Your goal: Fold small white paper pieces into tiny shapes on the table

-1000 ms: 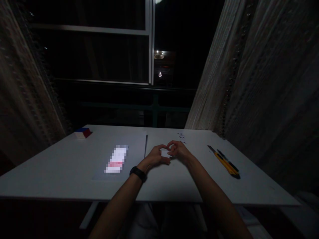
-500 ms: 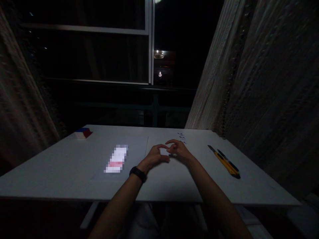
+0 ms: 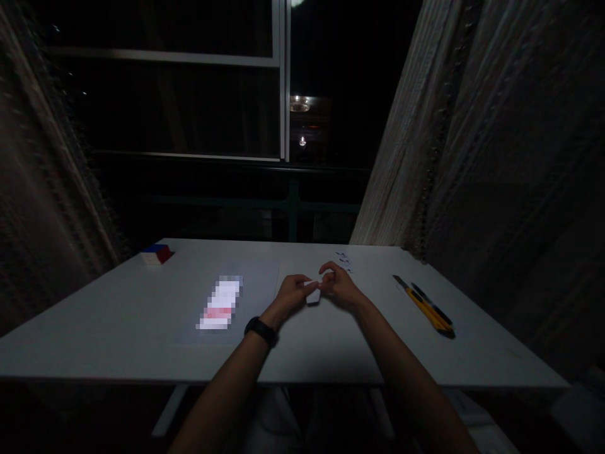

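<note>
Both my hands meet over the middle of a white table [image 3: 118,328] in dim light. My left hand [image 3: 292,294], with a black band on its wrist, pinches one end of a small white piece [image 3: 312,295], perhaps folded paper. My right hand [image 3: 339,285] pinches the other end, fingers curled. The piece is held just above the table top. What it is exactly is too dark to tell.
A yellow and black utility knife [image 3: 423,307] and a dark pen [image 3: 432,305] lie at the right. A red, white and blue block [image 3: 155,253] sits at the far left corner. A blurred white card [image 3: 220,302] lies left of my hands. Curtains hang on both sides; a dark window is behind.
My fingers have closed in from a loose ring shape to a tight pinch, and the white piece has turned between them. The arms have hardly moved.
</note>
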Available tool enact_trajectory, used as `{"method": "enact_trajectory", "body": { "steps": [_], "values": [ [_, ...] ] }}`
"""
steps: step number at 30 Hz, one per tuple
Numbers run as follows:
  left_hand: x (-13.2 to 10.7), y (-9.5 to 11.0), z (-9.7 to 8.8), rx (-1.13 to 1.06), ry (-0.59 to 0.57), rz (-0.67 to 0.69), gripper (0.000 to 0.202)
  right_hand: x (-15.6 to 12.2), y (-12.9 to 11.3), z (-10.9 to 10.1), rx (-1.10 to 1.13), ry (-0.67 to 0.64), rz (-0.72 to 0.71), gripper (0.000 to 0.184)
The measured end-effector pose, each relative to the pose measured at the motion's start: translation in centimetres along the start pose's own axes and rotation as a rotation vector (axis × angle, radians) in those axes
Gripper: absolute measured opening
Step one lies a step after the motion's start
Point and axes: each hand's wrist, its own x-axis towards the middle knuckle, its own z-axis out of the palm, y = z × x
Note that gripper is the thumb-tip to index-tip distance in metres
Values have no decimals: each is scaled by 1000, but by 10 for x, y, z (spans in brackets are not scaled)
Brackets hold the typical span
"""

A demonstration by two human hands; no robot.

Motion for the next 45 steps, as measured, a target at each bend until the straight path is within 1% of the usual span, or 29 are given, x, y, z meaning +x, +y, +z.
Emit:
{"method": "enact_trajectory", "body": {
  "steps": [3,6,9,12,15,18,22,25,27,30,32,35,39,41,45],
  "values": [
    [2,-3,-1,45,81,40,35,0,3,2,-2,-37,31,40],
    [4,-7,-2,57,137,46,36,2,8,5,-14,6,35,43],
    [5,-11,-3,140,144,43,38,4,12,6,-24,75,0,45],
    [7,-13,-4,200,129,52,38,3,14,8,2,36,-12,44],
    [7,-12,-2,137,92,68,36,2,15,11,54,-59,1,45],
    [6,-10,-1,100,88,71,30,2,17,15,73,-86,16,45],
    [7,-12,0,75,153,48,23,2,18,17,66,-65,17,46],
    [10,-15,0,-22,227,20,21,3,19,20,45,-57,16,46],
    [10,-16,0,-58,252,13,22,3,19,23,38,-27,19,43],
    [10,-15,1,-65,256,16,22,4,18,26,49,39,29,40],
    [9,-15,2,-85,266,17,23,4,17,27,61,61,32,41],
    [9,-13,2,-132,279,13,21,3,17,26,62,53,22,43],
    [8,-9,1,-195,305,10,18,2,20,24,61,6,24,47],
    [8,-7,1,-211,317,-3,17,3,21,25,53,16,2,46],
    [7,-5,1,-204,299,-21,19,4,21,24,-3,46,-28,42]
  ]
}}
